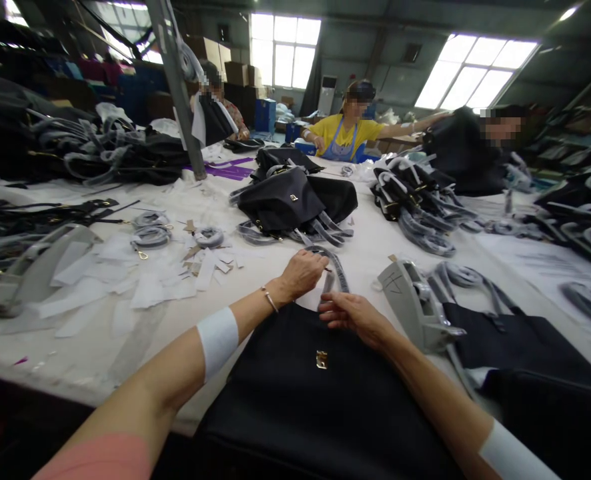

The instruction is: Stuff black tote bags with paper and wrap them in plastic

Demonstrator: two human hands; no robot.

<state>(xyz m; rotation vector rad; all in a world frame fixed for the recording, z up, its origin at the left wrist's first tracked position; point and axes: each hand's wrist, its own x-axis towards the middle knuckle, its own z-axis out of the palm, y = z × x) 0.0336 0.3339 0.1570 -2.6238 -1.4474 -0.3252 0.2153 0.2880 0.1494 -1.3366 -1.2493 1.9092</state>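
A black handbag [275, 380] with a gold emblem [321, 360] lies in front of me at the table's near edge. Its handle [342, 275], wrapped in clear plastic, arches up beyond the bag's top edge. My left hand [303, 273] is closed, thumb and fingers pinching at the handle; a tiny dark bit shows at the fingertips. From the right, my right hand [353, 317] reaches over the bag's top edge, its fingers bent around the lower end of the handle. The exact grip of both hands is partly hidden.
Tape dispensers [413, 303] flank the bag. White paper strips [150, 273] and coiled wrapped straps [150, 233] lie left. More black bags are piled at centre [280, 200], right and left, near a metal post [180, 100]. Co-workers, one in a yellow shirt [345, 137], are across the table.
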